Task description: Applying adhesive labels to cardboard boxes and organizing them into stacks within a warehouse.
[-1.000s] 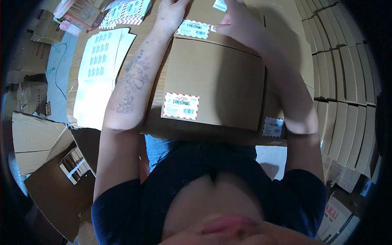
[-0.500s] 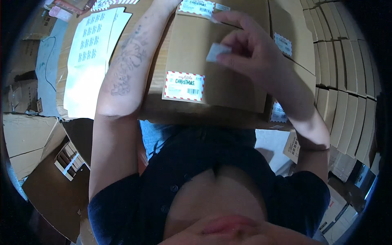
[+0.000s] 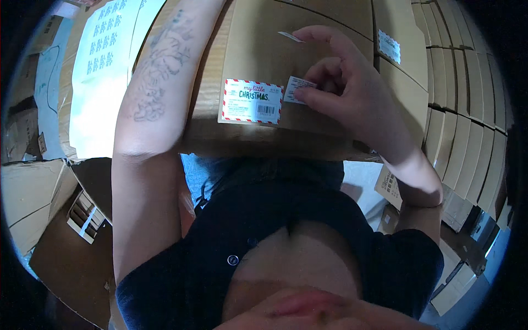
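My right hand (image 3: 341, 80) is over a flat brown cardboard box (image 3: 247, 49). Its thumb and curled fingers pinch a small white printed label (image 3: 297, 89). The raised index finger carries a second small label (image 3: 290, 37) at its tip, seen almost edge-on. Just left of the pinched label, a larger white label with a red striped border (image 3: 252, 102) lies on the box's near left corner. My left forearm (image 3: 165, 71) runs up along the box's left side, and the hand itself is cut off by the top edge.
White sheets with rows of small printed labels (image 3: 99, 104) lie on the table at left. Another labelled box (image 3: 404, 38) adjoins on the right. Rows of brown boxes (image 3: 456, 82) are stacked beyond it. Cardboard cartons (image 3: 33, 190) stand at lower left.
My right hand has come nearer and lower, bringing the pinched label beside the striped label. My left hand has passed out of the top of view. The whole view has shifted slightly.
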Demonstrator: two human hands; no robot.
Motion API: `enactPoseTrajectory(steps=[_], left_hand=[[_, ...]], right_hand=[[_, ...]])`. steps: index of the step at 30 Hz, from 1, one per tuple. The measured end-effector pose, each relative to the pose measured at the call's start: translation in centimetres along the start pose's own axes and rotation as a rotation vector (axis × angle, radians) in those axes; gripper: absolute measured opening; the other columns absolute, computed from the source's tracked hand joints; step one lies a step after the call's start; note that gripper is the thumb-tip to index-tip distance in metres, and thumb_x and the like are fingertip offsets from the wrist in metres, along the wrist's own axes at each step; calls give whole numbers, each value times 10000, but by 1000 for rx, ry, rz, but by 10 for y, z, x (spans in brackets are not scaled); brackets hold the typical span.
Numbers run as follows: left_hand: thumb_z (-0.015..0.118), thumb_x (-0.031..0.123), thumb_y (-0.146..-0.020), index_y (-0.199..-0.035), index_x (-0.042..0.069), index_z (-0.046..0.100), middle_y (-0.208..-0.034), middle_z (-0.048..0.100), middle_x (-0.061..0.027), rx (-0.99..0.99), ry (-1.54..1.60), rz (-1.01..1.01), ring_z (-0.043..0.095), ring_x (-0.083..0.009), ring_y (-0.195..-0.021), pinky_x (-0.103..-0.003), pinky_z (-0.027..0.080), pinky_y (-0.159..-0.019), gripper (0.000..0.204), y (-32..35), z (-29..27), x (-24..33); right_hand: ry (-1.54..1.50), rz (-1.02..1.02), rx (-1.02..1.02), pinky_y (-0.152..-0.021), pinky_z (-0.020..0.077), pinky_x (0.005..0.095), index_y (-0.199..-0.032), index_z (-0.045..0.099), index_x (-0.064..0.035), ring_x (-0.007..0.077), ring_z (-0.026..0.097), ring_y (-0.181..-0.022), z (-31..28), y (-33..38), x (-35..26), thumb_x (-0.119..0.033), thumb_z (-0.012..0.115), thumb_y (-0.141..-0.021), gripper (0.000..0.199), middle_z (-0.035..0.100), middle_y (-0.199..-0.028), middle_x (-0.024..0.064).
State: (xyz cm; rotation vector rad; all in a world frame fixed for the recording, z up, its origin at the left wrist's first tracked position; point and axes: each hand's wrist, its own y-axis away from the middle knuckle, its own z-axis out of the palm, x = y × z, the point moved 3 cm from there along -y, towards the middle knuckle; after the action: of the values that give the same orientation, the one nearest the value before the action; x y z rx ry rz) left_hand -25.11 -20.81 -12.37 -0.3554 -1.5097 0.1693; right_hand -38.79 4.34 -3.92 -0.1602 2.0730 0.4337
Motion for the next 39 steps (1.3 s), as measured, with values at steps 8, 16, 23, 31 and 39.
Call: enactPoseTrajectory(steps=[8,16,23,31,39], left_hand=[[614,170,-940,-1000,62,600,-881,607,1,10,-46,-8,541,-99,-829,-246,442,-785,124,0,1,3],[601,159,-945,-995,67,601,-884,606,-1,-6,-5,-16,539,-97,-837,-248,440,-789,105,2,1,3],[602,159,-946,-998,59,603,-902,620,-8,7,-35,-3,552,-103,-860,-250,445,-813,113,6,2,11],[617,173,-946,-1001,57,614,-924,632,-17,-49,-1,-28,563,-114,-891,-260,450,-833,128,6,12,3],[606,180,-972,-1009,81,629,-1031,654,-32,-544,1337,-695,574,-140,-997,-264,434,-924,108,-18,-23,-16]], right_hand=[[40,-7,12,-653,482,214,-1422,421,-198,66,582,-721,2,1,0,-111,685,-900,591,633,-854,31],[78,-8,29,-617,470,215,-1418,427,-202,65,577,-711,4,-1,-2,-124,686,-896,588,617,-845,21],[520,-150,77,-594,507,262,-1453,356,-238,109,597,-680,11,2,-11,-150,708,-885,674,620,-850,45],[392,-172,128,-688,543,292,-1481,303,-188,157,661,-853,-11,18,15,-120,687,-904,697,650,-942,83],[-95,107,213,-702,435,205,-1333,361,-61,76,561,-791,-92,105,56,56,625,-905,517,598,-839,15]])
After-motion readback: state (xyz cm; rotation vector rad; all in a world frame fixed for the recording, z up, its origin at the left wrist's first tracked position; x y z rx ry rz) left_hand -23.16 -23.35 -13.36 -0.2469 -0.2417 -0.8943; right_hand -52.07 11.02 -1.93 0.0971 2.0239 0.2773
